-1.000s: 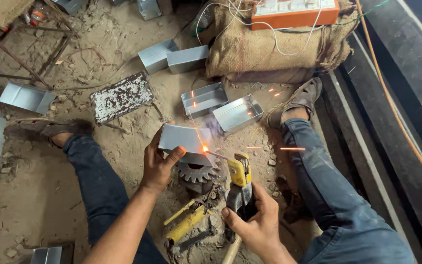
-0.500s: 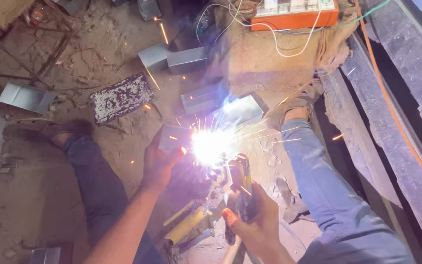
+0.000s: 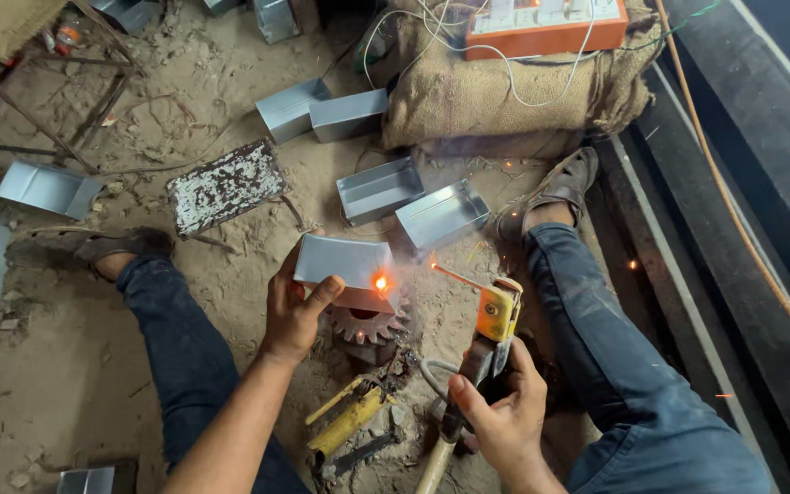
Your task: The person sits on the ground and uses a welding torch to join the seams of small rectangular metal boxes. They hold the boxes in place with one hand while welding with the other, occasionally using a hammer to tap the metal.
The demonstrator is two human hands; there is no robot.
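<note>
The sandy dirt floor [image 3: 66,384] carries open sheet-metal boxes [image 3: 379,188], a rusty speckled plate [image 3: 223,186], a toothed gear [image 3: 369,327], a yellow tool [image 3: 347,423] and a burlap sack [image 3: 505,96] near its far edge.

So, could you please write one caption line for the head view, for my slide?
Seated on sandy ground, left hand steadies a sheet-metal box glowing at one corner; right hand holds the electrode holder.
</note>
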